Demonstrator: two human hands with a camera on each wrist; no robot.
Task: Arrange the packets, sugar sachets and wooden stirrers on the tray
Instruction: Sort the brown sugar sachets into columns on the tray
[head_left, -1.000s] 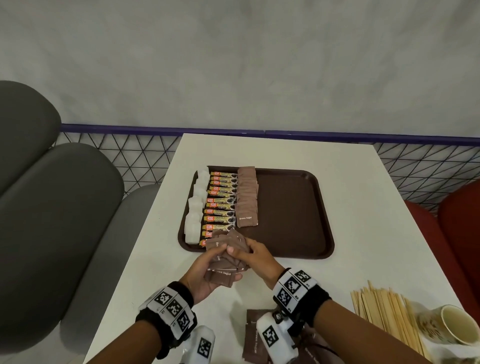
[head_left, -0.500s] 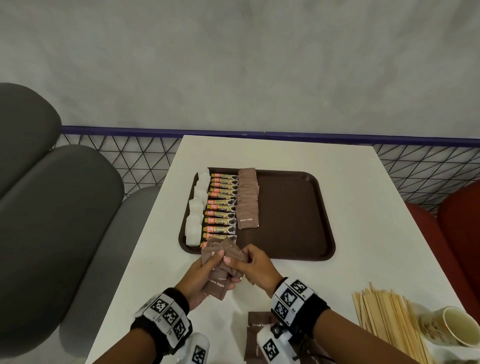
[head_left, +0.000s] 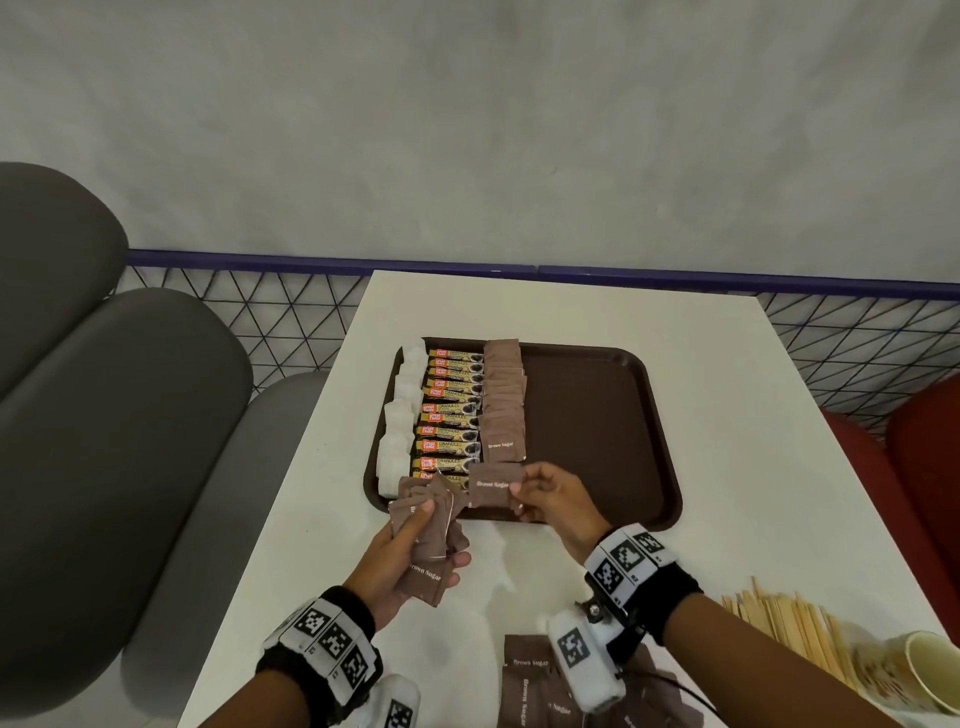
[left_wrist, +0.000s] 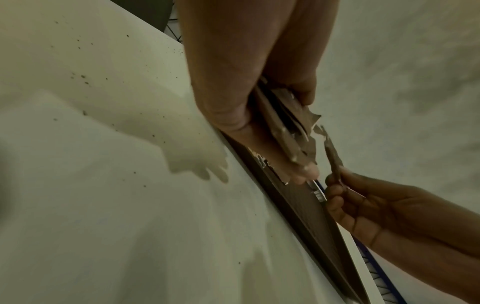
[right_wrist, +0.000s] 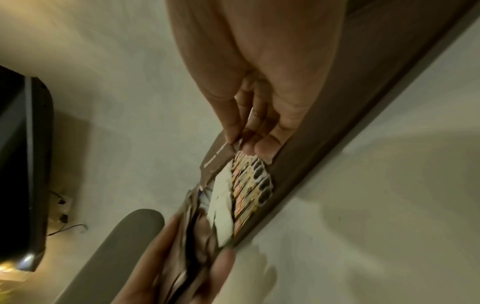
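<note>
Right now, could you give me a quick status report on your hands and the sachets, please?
Left hand grips a brown sugar sachet bundle. Right hand pinches one sachet over the tray near edge, below the brown row. Nothing in the way.

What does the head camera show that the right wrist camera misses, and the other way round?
Only the head view shows the wooden stirrers, the paper cup, loose brown sugar sachets on the table and the tray's bare right half. Only the right wrist view shows the right hand's fingers from below. Both show the right hand pinching a single sachet, the left hand holding a bundle of sachets, and the coffee packets.
</note>
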